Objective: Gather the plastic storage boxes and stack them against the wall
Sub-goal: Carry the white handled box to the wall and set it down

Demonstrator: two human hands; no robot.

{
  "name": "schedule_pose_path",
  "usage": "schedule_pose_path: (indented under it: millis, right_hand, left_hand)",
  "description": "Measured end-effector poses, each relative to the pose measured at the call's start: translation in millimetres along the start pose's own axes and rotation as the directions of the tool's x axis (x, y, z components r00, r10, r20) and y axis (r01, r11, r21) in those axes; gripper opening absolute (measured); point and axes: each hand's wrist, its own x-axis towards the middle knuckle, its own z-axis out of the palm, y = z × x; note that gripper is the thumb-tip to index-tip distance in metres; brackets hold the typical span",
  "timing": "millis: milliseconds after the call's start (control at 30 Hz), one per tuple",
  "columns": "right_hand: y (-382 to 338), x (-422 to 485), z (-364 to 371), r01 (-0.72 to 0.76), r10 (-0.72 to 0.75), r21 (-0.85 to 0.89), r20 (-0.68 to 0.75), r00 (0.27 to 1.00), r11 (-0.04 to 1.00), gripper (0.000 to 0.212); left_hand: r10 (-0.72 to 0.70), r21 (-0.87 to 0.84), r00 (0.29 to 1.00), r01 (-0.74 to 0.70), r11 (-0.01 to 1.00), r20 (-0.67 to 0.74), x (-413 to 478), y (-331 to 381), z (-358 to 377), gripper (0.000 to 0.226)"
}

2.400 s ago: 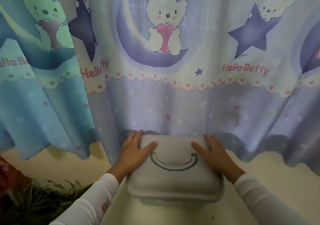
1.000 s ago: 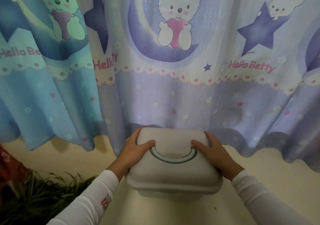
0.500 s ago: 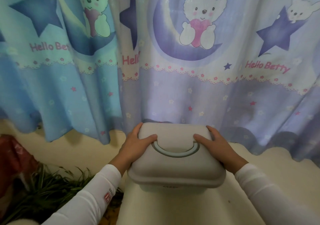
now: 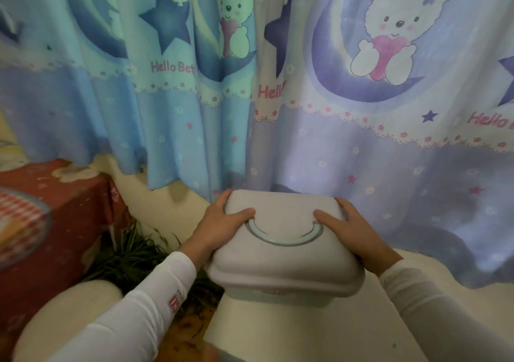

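Box: pale grey plastic storage box [image 4: 286, 253] with a lid, resting on a white surface [image 4: 319, 334], its far edge close to the hem of the curtain [image 4: 361, 153].
Grip: left hand [image 4: 219, 224] and right hand [image 4: 351, 232] clasp the lid's two short sides, thumbs lying on top beside the handle [image 4: 283, 235].
Progress: judged from this, one box is at or near its place by the wall; no other boxes are in view and nothing is stacked on it, so gathering and stacking appear mostly left.
Orientation: upright, lid up; long axis appears to run left to right, along the curtain; handle folded flat, its curve bowing toward the person.
Surroundings: green plant [image 4: 133, 253] and red cloth-covered table [image 4: 55, 208] to the left.
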Motion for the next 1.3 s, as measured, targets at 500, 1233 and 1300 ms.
schedule_pose_path:
  millis: [500, 1233, 1300]
  right_hand:
    - [-54.4, -24.9, 114.2, 0.267, -0.268, 0.042, 0.278, 0.922, 0.963, 0.066]
    - [-208.1, -250.3, 460.4, 0.431, -0.402, 0.182, 0.766, 0.501, 0.884, 0.075]
    - [-217.8, -272.8, 480.9, 0.414, -0.394, 0.197, 0.789, 0.471, 0.889, 0.072]
  left_hand:
    - [-0.192, -0.05, 0.905, 0.187, 0.981, -0.38, -113.8, -42.9, -109.2, 0.085]
    - [-0.456, -0.332, 0.506, 0.319, 0.888, -0.733, -411.1, -160.7, -397.9, 0.087]
    - [-0.449, -0.338, 0.488, 0.302, 0.892, -0.749, -431.0, -168.6, -417.6, 0.087]
